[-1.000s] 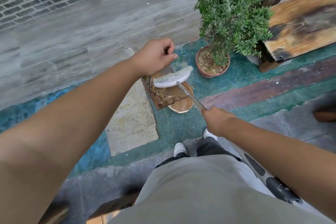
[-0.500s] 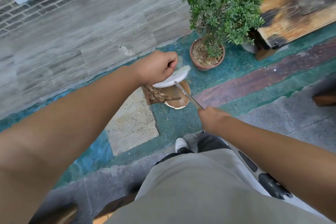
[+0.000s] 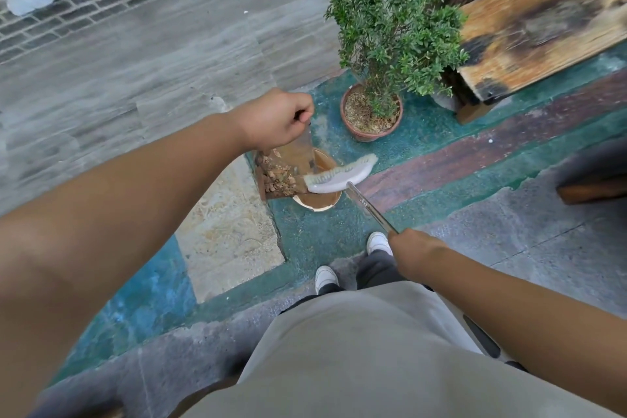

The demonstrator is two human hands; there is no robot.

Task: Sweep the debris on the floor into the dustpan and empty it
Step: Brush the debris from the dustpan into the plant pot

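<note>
My left hand (image 3: 276,122) grips the upright handle of a brown dustpan (image 3: 291,159), which hangs tilted over a round tan container (image 3: 319,202) on the floor. Dry brown leaf debris (image 3: 276,176) lies in the pan's left side. My right hand (image 3: 412,249) grips the thin metal handle of a broom (image 3: 369,205). The broom's white curved head (image 3: 339,175) with pale bristles lies across the pan's right edge and over the container's rim.
A potted green shrub (image 3: 390,44) in a clay pot (image 3: 371,119) stands just beyond the container. A scorched wooden bench (image 3: 543,27) is at the right. A grey stone wall (image 3: 135,61) runs behind. My white shoes (image 3: 325,276) stand on green painted floor.
The broom head has swung from under my left hand to the right, across the container. The dustpan now hangs steeper, showing its leaves at the left.
</note>
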